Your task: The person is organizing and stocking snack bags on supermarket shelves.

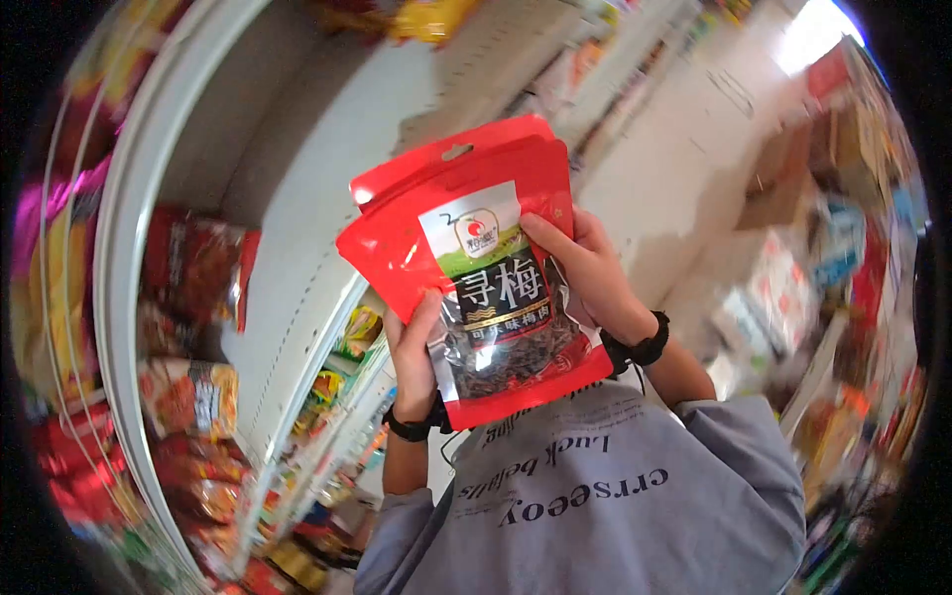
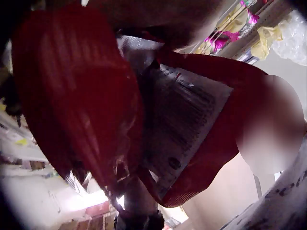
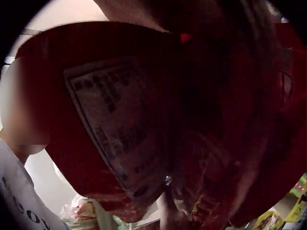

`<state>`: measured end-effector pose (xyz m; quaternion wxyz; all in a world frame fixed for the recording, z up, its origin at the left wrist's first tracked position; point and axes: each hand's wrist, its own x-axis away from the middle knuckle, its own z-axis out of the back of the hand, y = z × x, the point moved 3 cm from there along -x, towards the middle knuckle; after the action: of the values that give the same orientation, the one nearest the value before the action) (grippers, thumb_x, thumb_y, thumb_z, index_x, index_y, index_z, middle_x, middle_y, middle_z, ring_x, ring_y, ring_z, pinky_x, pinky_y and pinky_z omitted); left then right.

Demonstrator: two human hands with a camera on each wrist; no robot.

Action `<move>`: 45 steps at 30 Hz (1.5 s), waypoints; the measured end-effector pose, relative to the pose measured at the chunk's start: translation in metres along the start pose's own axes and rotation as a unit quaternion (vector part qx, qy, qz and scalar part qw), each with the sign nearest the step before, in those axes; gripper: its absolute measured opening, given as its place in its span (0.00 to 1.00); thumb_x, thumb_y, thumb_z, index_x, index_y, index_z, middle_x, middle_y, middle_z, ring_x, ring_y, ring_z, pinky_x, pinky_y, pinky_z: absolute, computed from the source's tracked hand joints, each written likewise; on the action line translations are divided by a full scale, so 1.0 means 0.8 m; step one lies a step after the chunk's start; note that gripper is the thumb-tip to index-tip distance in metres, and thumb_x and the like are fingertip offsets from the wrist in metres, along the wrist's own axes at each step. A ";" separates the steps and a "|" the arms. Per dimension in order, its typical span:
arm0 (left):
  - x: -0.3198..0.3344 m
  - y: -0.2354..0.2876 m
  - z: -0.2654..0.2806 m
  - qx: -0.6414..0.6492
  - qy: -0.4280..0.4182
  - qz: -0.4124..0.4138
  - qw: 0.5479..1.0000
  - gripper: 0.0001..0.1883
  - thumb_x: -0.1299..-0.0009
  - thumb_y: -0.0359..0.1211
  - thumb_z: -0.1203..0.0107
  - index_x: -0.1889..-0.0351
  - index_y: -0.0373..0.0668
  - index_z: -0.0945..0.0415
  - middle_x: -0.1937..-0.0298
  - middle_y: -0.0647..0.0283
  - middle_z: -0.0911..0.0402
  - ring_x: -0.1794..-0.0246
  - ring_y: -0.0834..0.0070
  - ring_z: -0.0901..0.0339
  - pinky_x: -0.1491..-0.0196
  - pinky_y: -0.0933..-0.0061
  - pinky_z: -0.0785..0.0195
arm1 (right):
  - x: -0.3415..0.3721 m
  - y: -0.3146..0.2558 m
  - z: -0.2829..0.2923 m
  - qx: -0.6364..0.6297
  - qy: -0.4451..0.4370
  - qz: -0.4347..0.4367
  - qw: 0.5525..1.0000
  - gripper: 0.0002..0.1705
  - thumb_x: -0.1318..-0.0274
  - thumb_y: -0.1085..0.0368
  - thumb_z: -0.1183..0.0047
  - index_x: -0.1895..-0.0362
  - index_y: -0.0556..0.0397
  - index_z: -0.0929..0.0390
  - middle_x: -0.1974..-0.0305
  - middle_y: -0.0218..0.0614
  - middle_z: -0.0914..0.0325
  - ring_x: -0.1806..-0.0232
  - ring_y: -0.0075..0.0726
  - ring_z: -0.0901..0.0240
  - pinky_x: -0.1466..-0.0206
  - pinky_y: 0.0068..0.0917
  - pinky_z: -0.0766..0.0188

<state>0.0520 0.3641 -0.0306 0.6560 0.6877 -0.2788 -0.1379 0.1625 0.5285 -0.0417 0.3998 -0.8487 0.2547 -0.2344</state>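
Both hands hold a red pouch of dried plum meat (image 1: 397,253) upright before the chest, its printed label and clear window facing the head camera. A second red pouch (image 1: 511,137) sits directly behind it, its top edge with a hang hole showing above. My left hand (image 1: 415,352) grips the left side, thumb on the front. The right hand (image 1: 595,268) holds the right side higher up, thumb near the white label. In the left wrist view a pale printed back panel (image 2: 187,110) shows between red folds. The right wrist view, quite dark, shows a similar back panel (image 3: 115,120).
A white shelf unit (image 1: 327,228) stands at the left, with red snack packs (image 1: 193,263) on it. More bagged goods line a lower shelf. Across the aisle floor (image 1: 684,149), cardboard boxes (image 1: 783,174) and a plastic-wrapped white bundle (image 1: 769,297) are stacked at the right.
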 end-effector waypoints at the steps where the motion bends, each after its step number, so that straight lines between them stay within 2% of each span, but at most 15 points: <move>1: -0.001 -0.019 0.004 -0.019 -0.053 0.034 0.998 0.12 0.32 0.32 0.46 0.53 0.38 0.27 0.58 0.70 0.24 0.60 0.85 0.30 0.56 0.82 0.40 | 0.017 0.009 0.015 0.000 0.030 0.012 0.999 0.15 0.38 0.63 0.46 0.52 0.62 0.24 0.59 0.29 0.20 0.60 0.17 0.28 0.56 0.20 0.30; 4: 0.006 -0.059 -0.001 -0.010 -0.152 0.108 0.982 0.19 0.37 0.29 0.44 0.47 0.38 0.31 0.55 0.67 0.24 0.56 0.79 0.29 0.52 0.79 0.40 | 0.081 0.040 0.052 -0.053 0.091 0.090 0.990 0.13 0.36 0.67 0.49 0.52 0.61 0.24 0.58 0.29 0.20 0.59 0.19 0.27 0.54 0.20 0.30; 8: 0.015 -0.108 0.008 -0.069 -0.252 0.280 0.924 0.29 0.43 0.30 0.38 0.43 0.39 0.35 0.53 0.62 0.24 0.56 0.70 0.24 0.55 0.64 0.25 | 0.187 0.059 0.076 0.166 0.220 0.171 0.946 0.09 0.39 0.67 0.47 0.58 0.59 0.20 0.69 0.35 0.20 0.67 0.22 0.27 0.63 0.25 0.31; 9: 0.021 -0.108 -0.006 -0.023 -0.276 0.193 0.941 0.29 0.43 0.32 0.36 0.44 0.40 0.34 0.53 0.62 0.24 0.57 0.69 0.23 0.58 0.64 0.24 | 0.211 0.056 0.075 0.214 0.243 0.186 0.928 0.09 0.40 0.67 0.47 0.59 0.59 0.20 0.70 0.37 0.20 0.69 0.28 0.26 0.64 0.25 0.31; 12: 0.015 -0.146 -0.011 0.034 -0.360 0.231 0.903 0.32 0.45 0.38 0.33 0.44 0.39 0.34 0.50 0.60 0.27 0.50 0.65 0.27 0.44 0.60 0.32 | 0.268 0.049 0.078 0.302 0.275 0.263 0.874 0.08 0.43 0.67 0.45 0.62 0.57 0.19 0.67 0.43 0.21 0.67 0.44 0.23 0.62 0.31 0.28; 16: 0.039 -0.137 -0.089 -0.097 -0.449 0.165 0.873 0.34 0.45 0.43 0.36 0.44 0.33 0.33 0.45 0.48 0.28 0.40 0.56 0.31 0.35 0.55 0.42 | 0.324 0.072 0.115 0.271 0.365 0.298 0.839 0.10 0.46 0.68 0.44 0.60 0.58 0.20 0.61 0.45 0.20 0.59 0.48 0.23 0.56 0.35 0.28; 22: 0.079 -0.138 -0.252 -0.152 -0.525 0.140 0.826 0.33 0.37 0.36 0.43 0.36 0.35 0.42 0.41 0.48 0.32 0.44 0.56 0.29 0.41 0.56 0.33 | 0.355 0.045 0.206 0.236 0.453 0.335 0.792 0.15 0.52 0.70 0.42 0.57 0.57 0.21 0.57 0.43 0.20 0.52 0.48 0.25 0.50 0.37 0.29; 23: 0.082 -0.144 -0.275 -0.182 -0.531 0.136 0.816 0.24 0.40 0.38 0.41 0.50 0.31 0.25 0.42 0.43 0.27 0.35 0.46 0.37 0.30 0.47 0.55 | 0.360 0.039 0.227 0.253 0.458 0.335 0.784 0.16 0.53 0.71 0.42 0.56 0.56 0.21 0.56 0.41 0.20 0.50 0.48 0.25 0.48 0.38 0.30; 24: 0.089 -0.147 -0.305 -0.189 -0.540 0.134 0.809 0.24 0.40 0.38 0.41 0.50 0.31 0.25 0.42 0.43 0.27 0.35 0.46 0.37 0.30 0.47 0.55 | 0.367 0.030 0.247 0.248 0.467 0.339 0.778 0.16 0.53 0.71 0.42 0.56 0.56 0.21 0.56 0.41 0.20 0.50 0.48 0.25 0.48 0.38 0.30; 28: 0.125 -0.158 -0.433 -0.171 -0.674 0.039 0.717 0.13 0.42 0.36 0.37 0.64 0.36 0.18 0.59 0.54 0.16 0.43 0.51 0.27 0.31 0.41 0.54 | 0.393 0.009 0.329 0.244 0.484 0.301 0.784 0.18 0.55 0.69 0.37 0.55 0.51 0.19 0.52 0.36 0.20 0.43 0.47 0.29 0.39 0.41 0.35; 31: 0.144 -0.163 -0.493 -0.188 -0.787 -0.092 0.580 0.10 0.43 0.29 0.38 0.64 0.36 0.18 0.63 0.57 0.16 0.47 0.53 0.24 0.33 0.41 0.49 | 0.411 -0.001 0.362 0.256 0.494 0.275 0.784 0.20 0.57 0.68 0.36 0.55 0.50 0.19 0.51 0.34 0.20 0.42 0.47 0.30 0.39 0.42 0.35; 34: 0.156 -0.185 -0.540 -0.233 -0.793 -0.100 0.554 0.09 0.43 0.28 0.38 0.65 0.37 0.18 0.63 0.58 0.15 0.47 0.56 0.23 0.33 0.43 0.48 | 0.433 -0.018 0.391 0.219 0.576 0.150 0.773 0.34 0.61 0.67 0.33 0.43 0.48 0.26 0.47 0.34 0.23 0.42 0.45 0.30 0.39 0.38 0.35; 35: 0.159 -0.195 -0.558 -0.250 -0.799 -0.107 0.536 0.08 0.44 0.27 0.38 0.66 0.39 0.18 0.62 0.61 0.15 0.48 0.59 0.22 0.33 0.45 0.47 | 0.438 -0.021 0.403 0.246 0.596 0.162 0.747 0.44 0.66 0.68 0.34 0.37 0.45 0.32 0.56 0.37 0.20 0.48 0.45 0.28 0.44 0.38 0.33; 42: 0.174 -0.289 -0.677 -0.267 -0.897 -0.152 0.316 0.10 0.43 0.34 0.38 0.64 0.42 0.18 0.61 0.65 0.15 0.49 0.64 0.22 0.34 0.52 0.45 | 0.440 -0.045 0.473 0.306 0.525 0.001 0.794 0.23 0.59 0.55 0.36 0.58 0.51 0.21 0.65 0.39 0.20 0.61 0.48 0.24 0.57 0.39 0.30; 45: 0.184 -0.346 -0.733 -0.240 -0.929 -0.123 0.254 0.10 0.43 0.35 0.38 0.64 0.42 0.18 0.61 0.64 0.16 0.50 0.63 0.21 0.34 0.53 0.44 | 0.406 -0.049 0.502 0.339 0.564 -0.053 0.751 0.26 0.58 0.52 0.36 0.57 0.56 0.22 0.68 0.38 0.21 0.62 0.45 0.23 0.59 0.38 0.29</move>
<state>0.5524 0.7609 -0.2160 0.0558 -0.0760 -0.5623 -0.8215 0.6611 0.5735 -0.1763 0.4320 -0.3833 0.2926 -0.7621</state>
